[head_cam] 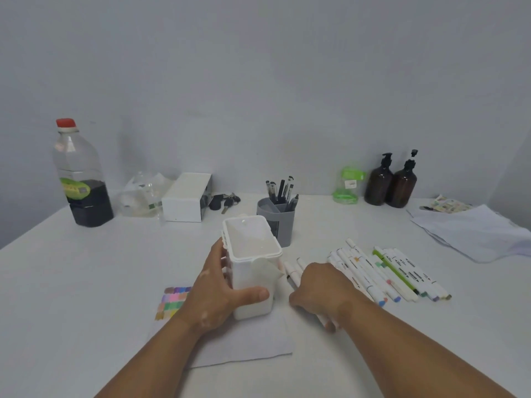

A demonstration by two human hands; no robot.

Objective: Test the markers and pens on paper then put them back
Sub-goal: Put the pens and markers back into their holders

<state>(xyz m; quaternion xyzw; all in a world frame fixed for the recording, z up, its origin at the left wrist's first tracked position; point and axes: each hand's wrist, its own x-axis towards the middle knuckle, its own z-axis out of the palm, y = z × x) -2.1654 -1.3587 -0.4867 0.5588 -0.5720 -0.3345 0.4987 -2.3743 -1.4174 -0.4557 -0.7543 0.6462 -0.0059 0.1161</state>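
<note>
My left hand (214, 294) grips the side of a white plastic marker box (253, 262) that stands open and upright on a sheet of paper (244, 343). The paper carries a patch of coloured test swatches (172, 301) at its left edge. My right hand (319, 291) is closed over several white markers (293, 272) lying just right of the box; their far ends stick out past my fingers. A row of several more white markers (385, 271) with coloured caps lies on the table to the right. A grey pen holder (277, 222) with dark pens stands behind the box.
At the back stand a bottle of dark liquid with a red cap (82, 179), a white box (186, 198), keys (225, 201), a green container (347, 186) and two brown pump bottles (392, 182). Loose paper sheets (474, 234) lie at the right edge.
</note>
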